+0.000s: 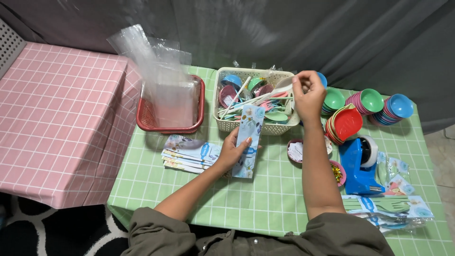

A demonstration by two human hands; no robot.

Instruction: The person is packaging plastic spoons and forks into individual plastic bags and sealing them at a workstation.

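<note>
My left hand [233, 150] holds a long flowered paper sleeve [250, 132] upright over the green checked table [265, 199]. A small pile of the same flowered sleeves [187, 154] lies just left of that hand. My right hand [308, 97] reaches over the cream basket [226, 124] and pinches the end of a white plastic spoon [279, 89]. The basket holds pastel spoons, forks and small bowls mixed together.
A red basket [142, 121] with clear plastic bags stands left of the cream one. Stacks of coloured bowls [372, 100] and red plates [346, 124] sit at the right, with a blue tape dispenser [358, 166] and packed cutlery sets [388, 206] near the right edge. A pink checked surface [61, 118] adjoins the left.
</note>
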